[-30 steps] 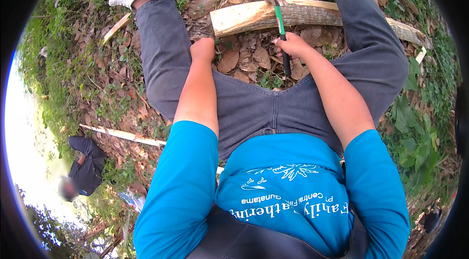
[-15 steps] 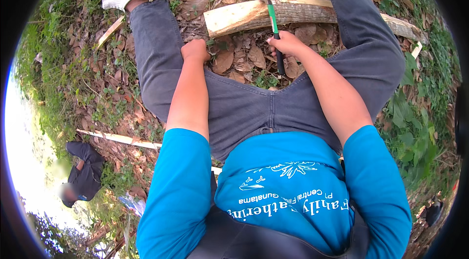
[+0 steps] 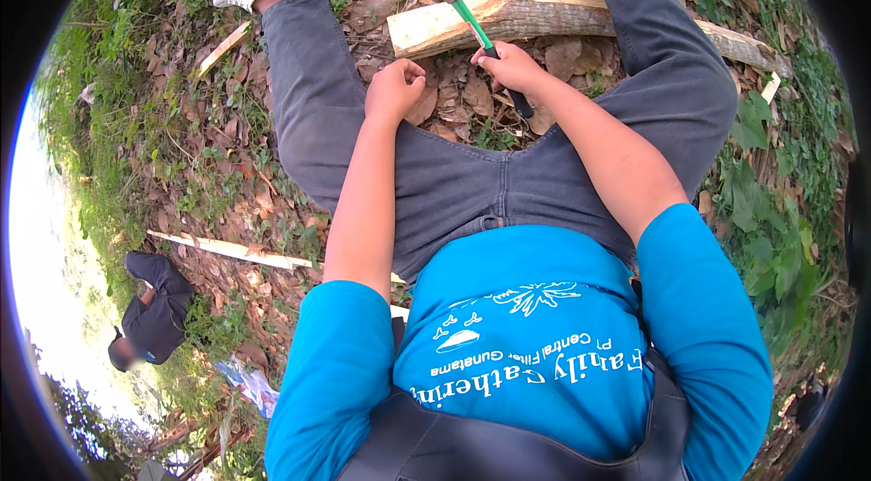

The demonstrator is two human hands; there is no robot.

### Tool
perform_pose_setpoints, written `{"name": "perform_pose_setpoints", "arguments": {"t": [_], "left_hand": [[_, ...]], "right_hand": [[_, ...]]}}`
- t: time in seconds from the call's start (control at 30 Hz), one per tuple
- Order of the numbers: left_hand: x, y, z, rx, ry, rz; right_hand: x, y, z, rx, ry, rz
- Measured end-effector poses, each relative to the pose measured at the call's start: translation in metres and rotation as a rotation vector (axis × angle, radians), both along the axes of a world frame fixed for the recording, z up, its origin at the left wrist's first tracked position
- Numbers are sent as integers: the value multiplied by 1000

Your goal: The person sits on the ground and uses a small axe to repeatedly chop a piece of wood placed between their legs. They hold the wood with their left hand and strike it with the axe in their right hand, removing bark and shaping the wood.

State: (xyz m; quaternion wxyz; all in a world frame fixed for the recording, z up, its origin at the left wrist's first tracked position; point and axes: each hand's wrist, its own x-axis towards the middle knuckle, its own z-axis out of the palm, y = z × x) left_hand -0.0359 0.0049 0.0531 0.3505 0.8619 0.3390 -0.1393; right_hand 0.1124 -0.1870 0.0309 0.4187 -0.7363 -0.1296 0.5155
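My right hand [image 3: 513, 68] is wrapped round the black grip of a hammer [image 3: 475, 24] with a green shaft. Its small metal head points away from me and to the left, over the pale end of a split log [image 3: 517, 20]. Bark covers the log's near side, and its far face is bare, pale wood. My left hand [image 3: 395, 91] is curled closed above the leaves by my left thigh, apart from hammer and log. Whatever its fingers may hold is hidden.
My legs in grey trousers [image 3: 313, 73] spread to both sides, the right one across the log. Dry leaves [image 3: 445, 100] cover the ground between them. Pale wood strips [image 3: 227, 248] lie at the left. Another person [image 3: 159, 313] in dark clothes is farther left, near a plastic bag [image 3: 249, 386].
The hammer has tilted, its head swinging left along the log. My right hand has shifted slightly left and away from me; my left hand has moved right, toward the middle.
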Motion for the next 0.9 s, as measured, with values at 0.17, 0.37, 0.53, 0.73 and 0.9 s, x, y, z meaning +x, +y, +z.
{"name": "perform_pose_setpoints", "arguments": {"t": [0.17,0.37,0.53,0.73,0.9], "left_hand": [[-15,26,-47,77,166,76],[2,14,-57,189,365,-91],[14,-1,-60,318,455,-223],[22,2,-70,332,495,-211],[21,-1,-68,343,468,-260]], "right_hand": [[-5,-6,-13,-32,-14,-4],[6,-13,-31,-92,-38,-106],[10,-15,-23,-113,36,-141],[12,-9,-17,-107,49,-160],[13,-9,-24,-116,29,-133]]}}
